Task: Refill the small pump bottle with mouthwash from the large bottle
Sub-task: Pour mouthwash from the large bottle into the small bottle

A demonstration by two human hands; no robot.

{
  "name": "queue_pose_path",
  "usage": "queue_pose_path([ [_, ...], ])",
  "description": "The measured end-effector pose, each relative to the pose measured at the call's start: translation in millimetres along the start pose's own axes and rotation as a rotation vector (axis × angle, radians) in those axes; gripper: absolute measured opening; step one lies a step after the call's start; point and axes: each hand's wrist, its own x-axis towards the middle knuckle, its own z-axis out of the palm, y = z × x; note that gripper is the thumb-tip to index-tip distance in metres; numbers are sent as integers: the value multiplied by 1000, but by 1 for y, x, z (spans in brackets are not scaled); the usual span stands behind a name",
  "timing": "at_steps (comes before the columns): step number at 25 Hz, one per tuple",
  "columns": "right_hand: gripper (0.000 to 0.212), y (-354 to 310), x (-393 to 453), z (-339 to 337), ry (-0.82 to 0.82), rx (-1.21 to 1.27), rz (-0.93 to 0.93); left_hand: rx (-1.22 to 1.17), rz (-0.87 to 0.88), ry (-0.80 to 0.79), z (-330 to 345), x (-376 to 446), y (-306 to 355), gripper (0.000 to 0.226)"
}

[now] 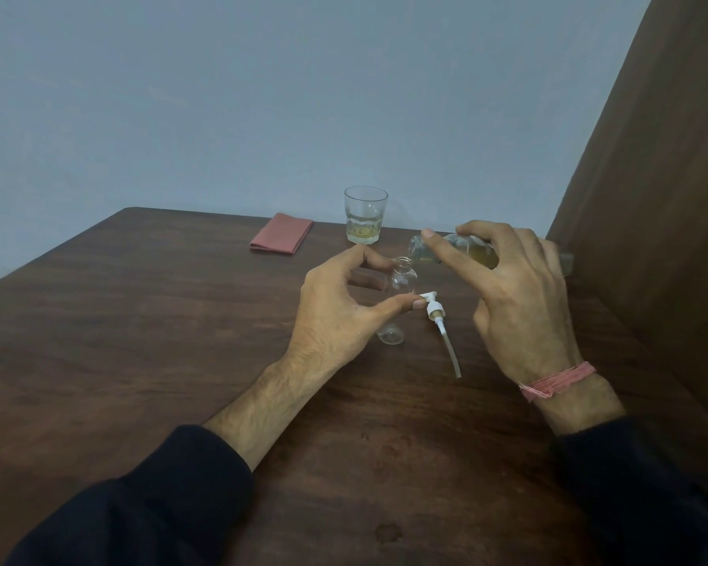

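The small clear bottle (404, 279) stands upright on the brown table (140, 320) with its neck uncapped. My left hand (336, 316) holds it, thumb in front and fingers behind. My right hand (516, 288) grips the large clear bottle (473, 255), tipped almost level. Its mouth hovers just above and to the right of the small bottle's neck. Yellowish mouthwash lies along the large bottle's lower side. The white pump head with its dip tube (438, 316) lies on the table between my hands.
A drinking glass (366, 216) with a little yellowish liquid stands near the table's far edge. A folded pink cloth (282, 234) lies to its left. A brown wooden panel (650, 198) rises along the table's right side.
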Motion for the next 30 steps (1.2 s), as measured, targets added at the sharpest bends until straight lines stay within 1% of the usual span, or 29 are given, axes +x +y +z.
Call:
queue_pose_path([
  [30,103,1,1,1,1,13,5,18,-6,1,0,2,-1,49],
])
